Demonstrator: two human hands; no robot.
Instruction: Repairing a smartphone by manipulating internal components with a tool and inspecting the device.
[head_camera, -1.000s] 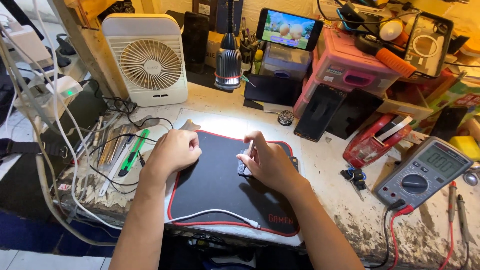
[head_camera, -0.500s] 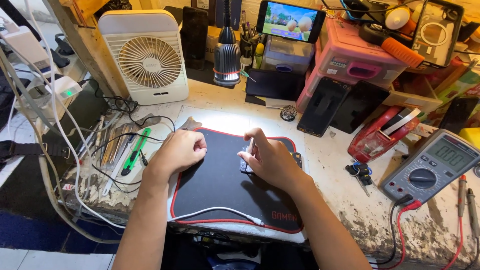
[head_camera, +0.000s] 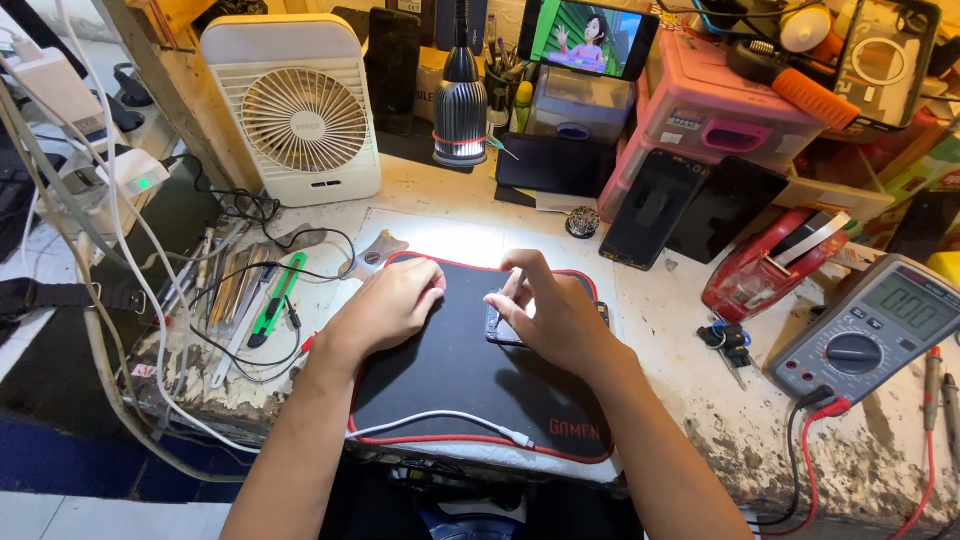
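On a black mat with a red edge (head_camera: 450, 380) lies a small dark phone (head_camera: 497, 328), mostly covered by my right hand (head_camera: 550, 315), whose fingers press on its top. My left hand (head_camera: 388, 305) rests on the mat just left of it as a loose fist, fingers curled with nothing visible in them. A white cable (head_camera: 440, 420) runs across the near part of the mat.
A white fan (head_camera: 300, 115) and a lamp (head_camera: 460, 100) stand at the back, with a phone showing a cartoon (head_camera: 588, 38) and pink boxes (head_camera: 720, 115). A multimeter (head_camera: 875, 330) sits at right, a red tape dispenser (head_camera: 770, 265) beside it. Tools and a green cutter (head_camera: 270, 300) lie at left.
My right hand has shifted slightly on the phone. The left hand stays curled on the mat. The view has moved a little.
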